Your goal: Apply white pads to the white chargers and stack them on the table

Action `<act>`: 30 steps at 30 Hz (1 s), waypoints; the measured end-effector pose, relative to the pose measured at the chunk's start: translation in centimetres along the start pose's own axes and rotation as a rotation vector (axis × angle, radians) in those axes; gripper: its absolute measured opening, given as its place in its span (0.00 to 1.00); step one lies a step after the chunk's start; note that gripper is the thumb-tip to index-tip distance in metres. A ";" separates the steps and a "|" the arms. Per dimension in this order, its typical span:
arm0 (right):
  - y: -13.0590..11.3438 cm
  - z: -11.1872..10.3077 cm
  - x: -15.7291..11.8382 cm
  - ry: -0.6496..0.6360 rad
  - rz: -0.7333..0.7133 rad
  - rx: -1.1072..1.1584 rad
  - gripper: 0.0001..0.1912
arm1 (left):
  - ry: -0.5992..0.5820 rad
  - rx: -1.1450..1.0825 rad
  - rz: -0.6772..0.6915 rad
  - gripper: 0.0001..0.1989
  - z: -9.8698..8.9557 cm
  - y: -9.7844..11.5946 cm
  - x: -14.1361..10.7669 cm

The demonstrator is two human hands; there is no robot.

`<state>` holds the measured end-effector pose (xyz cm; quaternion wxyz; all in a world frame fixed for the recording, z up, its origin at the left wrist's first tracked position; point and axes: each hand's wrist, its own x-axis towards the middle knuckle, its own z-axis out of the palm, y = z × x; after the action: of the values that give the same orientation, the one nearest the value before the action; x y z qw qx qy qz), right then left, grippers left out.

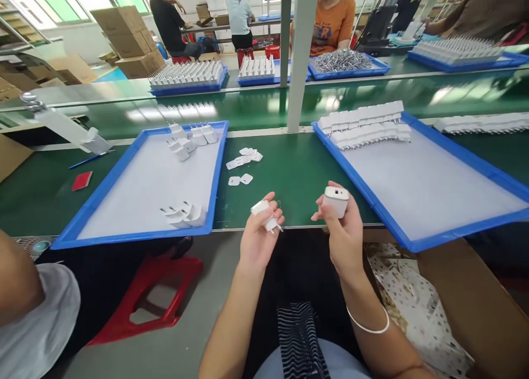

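Note:
My left hand is closed on a white plug adapter, its pins pointing down to the right. In my right hand is another white adapter, held upright with its port face showing. Both hands are apart, over the front edge of the green table. Several adapters stand in the left blue tray, in a back group and a front group. Rows of white adapters lie at the back of the right blue tray. Between the trays are several thin white pieces.
A red pad and a blue pen lie left of the left tray. A metal post rises behind the table. A seated person's arm is at far left, near a red stool. An open carton stands lower right.

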<state>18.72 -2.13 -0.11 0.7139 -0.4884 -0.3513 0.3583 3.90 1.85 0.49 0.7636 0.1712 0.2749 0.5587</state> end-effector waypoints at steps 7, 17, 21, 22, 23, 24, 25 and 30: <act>1.0 0.4 -1.1 -0.305 -0.071 -0.157 0.16 | -0.138 0.310 0.104 0.34 -1.0 -1.3 -0.8; 1.0 5.5 1.8 -0.581 -0.190 -0.589 0.13 | 0.197 0.416 0.435 0.23 -3.4 1.3 -3.0; 1.1 11.1 6.7 -0.755 -0.091 -1.023 0.20 | 0.244 0.471 0.429 0.23 -4.6 1.9 -4.4; 1.4 12.4 7.7 -0.783 -0.079 -1.075 0.22 | 0.241 0.488 0.411 0.23 -4.7 1.8 -4.7; 1.8 13.5 8.6 -0.803 -0.068 -1.116 0.22 | 0.232 0.503 0.390 0.23 -4.8 1.7 -5.0; 2.2 14.4 9.3 -0.819 -0.057 -1.144 0.22 | 0.220 0.516 0.368 0.23 -4.9 1.6 -5.2; 2.6 15.0 9.9 -0.838 -0.046 -1.173 0.20 | 0.205 0.527 0.346 0.24 -5.0 1.5 -5.4; 3.3 15.3 11.8 -0.903 -0.026 -1.262 0.15 | 0.165 0.554 0.278 0.24 -5.9 1.4 -5.8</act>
<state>10.94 15.65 2.80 0.0924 -0.6052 -0.7513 0.2463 -2.06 -3.44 -2.05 0.5794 0.3627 0.4516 0.5734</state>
